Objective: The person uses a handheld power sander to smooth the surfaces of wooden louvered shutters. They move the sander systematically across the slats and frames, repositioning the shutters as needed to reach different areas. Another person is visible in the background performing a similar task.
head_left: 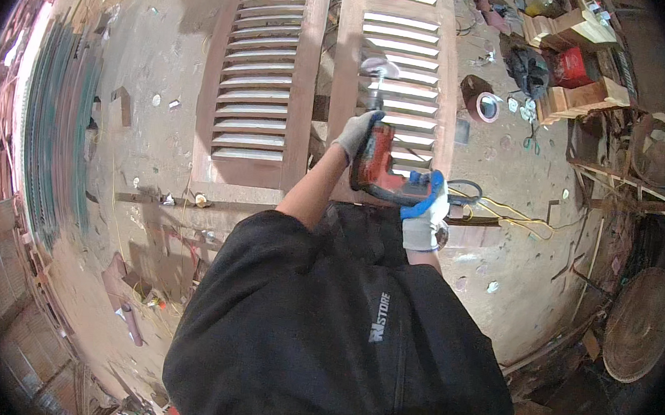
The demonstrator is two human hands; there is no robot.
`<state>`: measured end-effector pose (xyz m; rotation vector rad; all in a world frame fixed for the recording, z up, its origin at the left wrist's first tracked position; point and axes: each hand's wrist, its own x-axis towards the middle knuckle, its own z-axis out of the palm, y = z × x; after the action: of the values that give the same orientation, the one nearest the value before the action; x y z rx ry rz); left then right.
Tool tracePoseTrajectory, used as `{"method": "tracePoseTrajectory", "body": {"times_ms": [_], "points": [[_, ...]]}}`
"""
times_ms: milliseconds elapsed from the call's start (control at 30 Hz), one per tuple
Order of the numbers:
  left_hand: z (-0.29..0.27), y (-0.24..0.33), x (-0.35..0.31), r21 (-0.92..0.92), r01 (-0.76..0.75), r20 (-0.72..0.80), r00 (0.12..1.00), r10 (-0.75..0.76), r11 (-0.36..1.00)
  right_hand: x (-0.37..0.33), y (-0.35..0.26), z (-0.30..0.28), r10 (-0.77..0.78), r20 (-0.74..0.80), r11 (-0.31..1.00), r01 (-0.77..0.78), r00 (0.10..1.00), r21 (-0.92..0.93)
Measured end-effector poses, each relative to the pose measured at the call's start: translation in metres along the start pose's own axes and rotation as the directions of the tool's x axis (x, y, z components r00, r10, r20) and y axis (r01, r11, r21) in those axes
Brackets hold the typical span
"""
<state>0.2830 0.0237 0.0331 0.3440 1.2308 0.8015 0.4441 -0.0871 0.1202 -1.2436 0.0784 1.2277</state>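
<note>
A red and black corded power drill (378, 150) is held in both of my gloved hands, over the right of two louvered wooden shutters (350, 43). My left hand (357, 134), in a grey and blue glove, wraps round the front of the drill close to its chuck. At the rear handle, my right hand (427, 213) is closed in a white and blue glove. A pale round sanding attachment (380, 68), somewhat blurred, sits on the drill's tip above the slats; whether it touches them I cannot tell. The other shutter (305, 86) lies alongside on the left.
A yellow cord (517, 217) trails over the floor to the right. Beyond it are a roll of tape (488, 106), carved wooden pieces (587, 102), a red container (574, 67) and a round woven basket (640, 324). Long greenish strips (63, 121) stack up at the left.
</note>
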Motion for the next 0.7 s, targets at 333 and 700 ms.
{"method": "tracePoseTrajectory", "body": {"times_ms": [333, 700], "points": [[0.018, -0.015, 0.048, 0.029, -0.016, 0.274, 0.962, 0.007, 0.999, -0.022, -0.023, 0.034, -0.195, -0.089, 0.980, 0.189, 0.977, -0.067], [0.028, -0.047, 0.050, -0.171, 0.100, 0.001, 0.995, -0.101, 0.980, 0.007, -0.045, 0.007, -0.138, 0.026, 0.988, 0.140, 0.990, -0.068]]}}
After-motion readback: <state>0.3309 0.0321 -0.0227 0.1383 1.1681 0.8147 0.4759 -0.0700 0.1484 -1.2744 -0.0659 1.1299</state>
